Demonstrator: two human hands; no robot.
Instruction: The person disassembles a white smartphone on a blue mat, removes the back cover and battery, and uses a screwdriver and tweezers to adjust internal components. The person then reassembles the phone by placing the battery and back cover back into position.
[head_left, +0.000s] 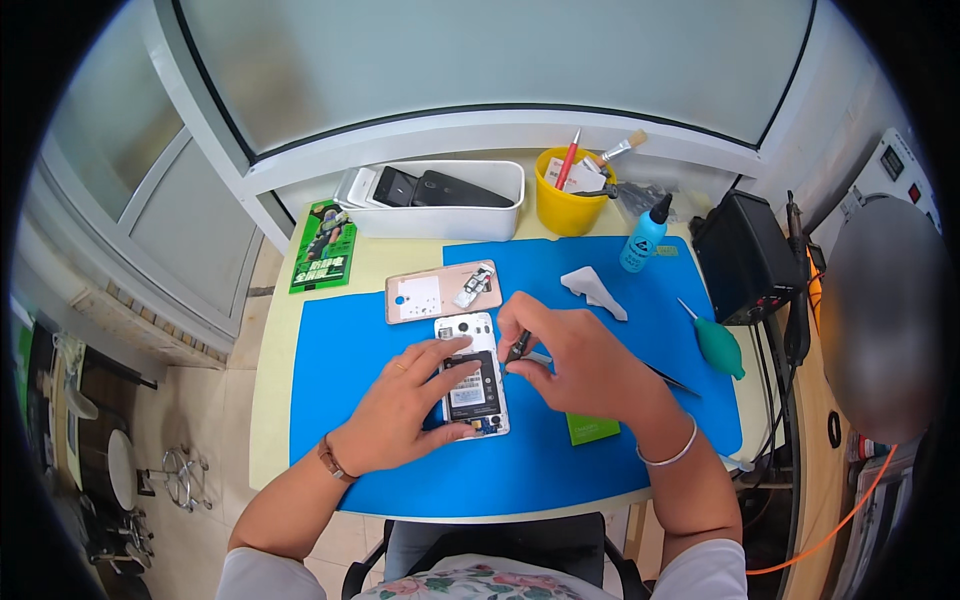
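An opened white smartphone point(487, 350) lies on the blue mat, its black battery point(472, 392) and inner parts showing. My left hand point(398, 405) rests over its left side with fingers apart, touching the phone near the top, the battery and the lower end. In my right hand point(590, 362) a small dark-handled tool point(517, 347) is pinched at the phone's right edge; its kind and tip cannot be made out. Just beyond the phone is a pinkish back cover point(402, 311) with a small metal-and-white part point(474, 285) lying on it.
Behind the mat point(330, 400) stand a white bin point(440, 224) of phones, a yellow cup point(570, 212) with pen and brush, and a blue bottle point(643, 240). To the right are a white cloth point(594, 291), a green air blower point(718, 348), tweezers point(672, 380) and a black box point(745, 258).
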